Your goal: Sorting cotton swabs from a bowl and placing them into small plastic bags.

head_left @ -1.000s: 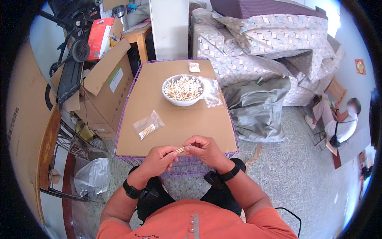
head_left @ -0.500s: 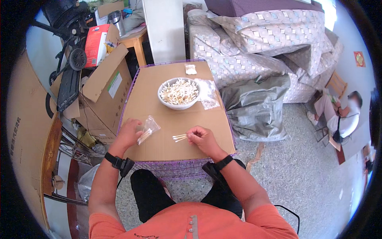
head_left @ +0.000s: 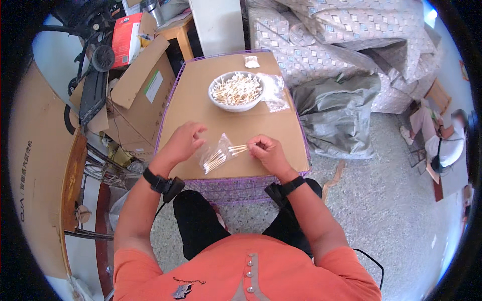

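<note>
A small clear plastic bag [head_left: 215,161] with several cotton swabs inside lies near the front of the cardboard tabletop [head_left: 186,95]. My right hand [head_left: 270,154] is closed in a pinch round a few cotton swabs [head_left: 239,149], whose tips reach the bag's right edge. Whether those tips are inside the bag I cannot tell. Just above and left of the bag is my left hand [head_left: 184,143], its thumb and fingers apart and nothing visible between them. Beyond both hands stands a white bowl [head_left: 236,107] heaped with loose cotton swabs [head_left: 236,88].
Clear plastic bags [head_left: 276,93] lie right of the bowl, and a small white bundle [head_left: 251,61] sits behind it. Purple wire mesh [head_left: 226,189] edges the table. Cardboard boxes [head_left: 138,108] crowd the left, a grey sack [head_left: 336,115] the right. Another person [head_left: 449,143] sits far right.
The bag has shifted rightward to the swabs in my right hand. My left hand has come up off the bag, fingers spreading. The whole view has tilted a little.
</note>
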The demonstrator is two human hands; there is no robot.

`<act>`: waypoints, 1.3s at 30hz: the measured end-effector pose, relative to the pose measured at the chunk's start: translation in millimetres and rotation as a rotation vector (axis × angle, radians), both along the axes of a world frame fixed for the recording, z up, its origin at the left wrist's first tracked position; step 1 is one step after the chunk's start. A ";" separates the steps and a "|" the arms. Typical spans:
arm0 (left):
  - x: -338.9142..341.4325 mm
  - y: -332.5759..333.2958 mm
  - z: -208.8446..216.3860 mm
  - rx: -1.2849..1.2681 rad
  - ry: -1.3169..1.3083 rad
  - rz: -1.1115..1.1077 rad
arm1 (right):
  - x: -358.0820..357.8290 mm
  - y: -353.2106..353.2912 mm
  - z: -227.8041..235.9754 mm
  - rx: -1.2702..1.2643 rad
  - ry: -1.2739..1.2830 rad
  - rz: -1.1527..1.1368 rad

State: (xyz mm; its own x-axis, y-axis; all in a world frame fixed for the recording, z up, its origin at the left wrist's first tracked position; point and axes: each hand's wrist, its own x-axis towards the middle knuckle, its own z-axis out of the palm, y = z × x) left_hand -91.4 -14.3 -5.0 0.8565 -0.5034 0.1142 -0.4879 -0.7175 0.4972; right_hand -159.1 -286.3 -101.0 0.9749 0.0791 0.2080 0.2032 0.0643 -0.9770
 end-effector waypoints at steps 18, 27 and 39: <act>26.9 -51.9 -6.4 0.139 0.034 -0.482 | 5.3 6.7 -1.4 0.100 0.016 -0.177; 27.4 -53.8 -8.9 0.118 0.117 -0.505 | 6.7 12.1 -2.3 0.027 0.033 -0.213; 34.1 -51.6 -10.7 0.234 0.069 -0.564 | 5.5 10.0 -4.0 0.005 0.006 -0.185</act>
